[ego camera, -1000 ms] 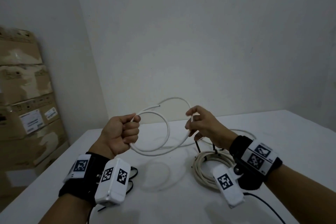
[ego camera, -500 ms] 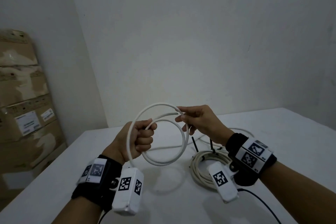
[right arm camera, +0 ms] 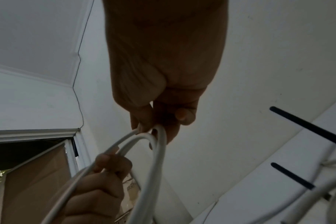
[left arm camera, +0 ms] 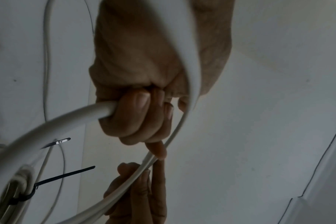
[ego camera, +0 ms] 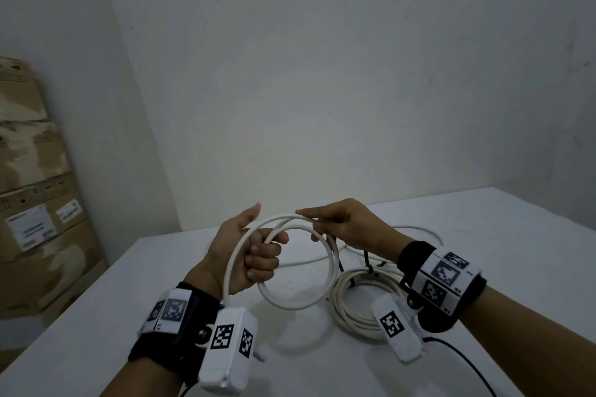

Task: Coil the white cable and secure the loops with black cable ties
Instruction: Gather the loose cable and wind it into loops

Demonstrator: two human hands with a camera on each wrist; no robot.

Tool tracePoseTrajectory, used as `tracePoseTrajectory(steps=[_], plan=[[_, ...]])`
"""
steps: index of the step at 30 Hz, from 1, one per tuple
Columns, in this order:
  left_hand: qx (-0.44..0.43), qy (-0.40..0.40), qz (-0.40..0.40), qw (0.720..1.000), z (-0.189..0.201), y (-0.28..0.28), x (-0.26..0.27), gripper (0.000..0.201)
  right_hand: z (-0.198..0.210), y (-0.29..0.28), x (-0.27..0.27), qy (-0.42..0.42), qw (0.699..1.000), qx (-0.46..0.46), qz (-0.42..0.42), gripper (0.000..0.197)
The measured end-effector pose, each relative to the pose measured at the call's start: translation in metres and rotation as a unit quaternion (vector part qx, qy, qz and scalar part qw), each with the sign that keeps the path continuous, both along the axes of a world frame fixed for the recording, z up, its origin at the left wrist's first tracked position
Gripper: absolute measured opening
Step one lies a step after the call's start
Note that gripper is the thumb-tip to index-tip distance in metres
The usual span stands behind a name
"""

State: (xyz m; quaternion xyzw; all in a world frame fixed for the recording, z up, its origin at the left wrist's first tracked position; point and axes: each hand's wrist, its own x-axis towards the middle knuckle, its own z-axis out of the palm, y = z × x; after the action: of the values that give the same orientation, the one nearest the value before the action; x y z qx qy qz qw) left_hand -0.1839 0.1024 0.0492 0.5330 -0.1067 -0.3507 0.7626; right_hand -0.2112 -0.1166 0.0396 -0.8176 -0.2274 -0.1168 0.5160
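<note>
The white cable (ego camera: 332, 267) forms two loops held upright above the white table (ego camera: 129, 316). My left hand (ego camera: 258, 255) grips the loops on their left side with fingers curled round them (left arm camera: 109, 110) and the thumb raised. My right hand (ego camera: 314, 226) pinches the cable at the top right of the loops (right arm camera: 153, 131). The rest of the cable trails behind my right hand onto the table. Under my right wrist lies another coiled white bundle (ego camera: 354, 309) bound with black cable ties (ego camera: 367, 264), whose tails stick up (right arm camera: 307, 125).
Stacked cardboard boxes (ego camera: 35, 203) stand on the left past the table's edge. White walls close in behind the table. A thin black lead (ego camera: 464, 361) runs from my right wrist camera over the table's near right part.
My hands have come together: the right hand has carried a new turn of cable across to the left hand, which now holds two loops. The left thumb has lifted.
</note>
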Motion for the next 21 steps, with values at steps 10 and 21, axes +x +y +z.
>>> tracePoseTrajectory(steps=[10, 21], plan=[[-0.021, -0.03, -0.037, 0.999, 0.0, -0.007, -0.007, 0.031, -0.01, 0.004, 0.0, 0.045, 0.977, 0.208, 0.033, 0.008], [-0.155, -0.066, 0.102, 0.98, -0.001, -0.014, -0.005, 0.028, -0.006, 0.017, -0.012, -0.107, 0.956, 0.042, -0.269, 0.009]])
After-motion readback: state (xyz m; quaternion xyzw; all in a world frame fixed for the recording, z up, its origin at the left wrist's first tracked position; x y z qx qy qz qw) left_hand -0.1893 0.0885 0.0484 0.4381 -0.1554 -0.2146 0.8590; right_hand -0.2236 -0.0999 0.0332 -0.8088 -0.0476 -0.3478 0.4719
